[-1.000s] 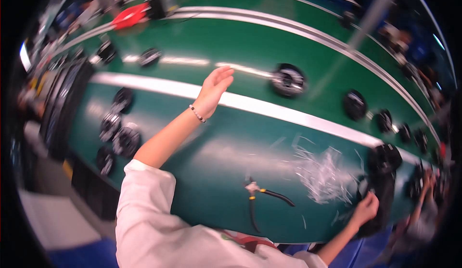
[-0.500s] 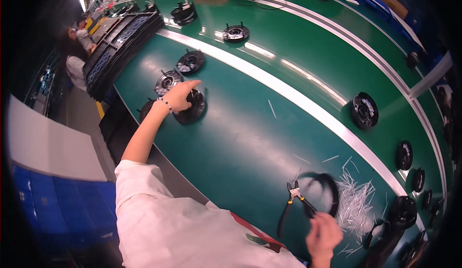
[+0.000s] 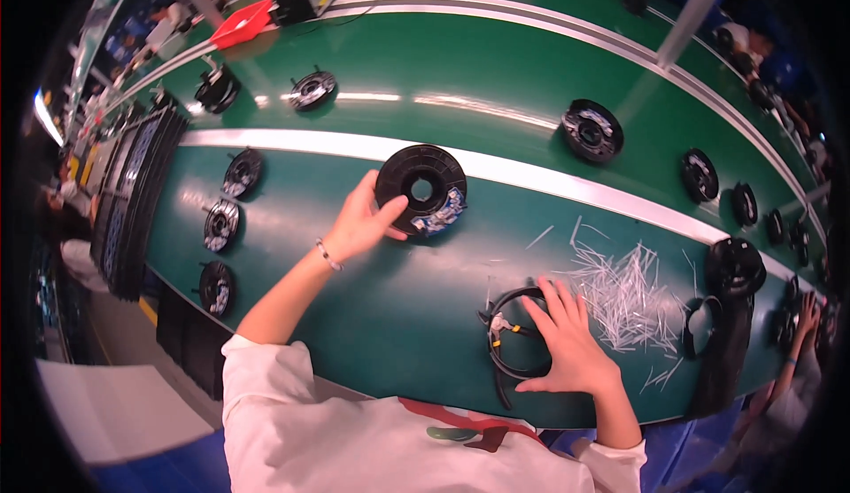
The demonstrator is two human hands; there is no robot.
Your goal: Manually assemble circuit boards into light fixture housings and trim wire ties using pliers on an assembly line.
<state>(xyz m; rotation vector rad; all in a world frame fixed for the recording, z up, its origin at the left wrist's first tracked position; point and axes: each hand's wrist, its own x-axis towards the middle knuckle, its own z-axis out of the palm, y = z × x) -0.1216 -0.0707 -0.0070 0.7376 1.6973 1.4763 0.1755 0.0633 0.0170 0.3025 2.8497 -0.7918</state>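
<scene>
Disc (image 3: 434,168) left of ring (image 3: 513,373): left hand (image 3: 361,220) grips its edge, likely sparing its board (image 3: 443,217); right hand (image 3: 580,353), fingers (image 3: 560,309) wide, at ring.

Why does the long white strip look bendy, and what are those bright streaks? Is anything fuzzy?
Head view: the white strip bows because the fisheye lens bends straight edges; head view: the streaks look like light shining off the glossy green surface; head view: the disc in the left hand looks fairly clear, but another person's arm at far right looks softer.
</scene>
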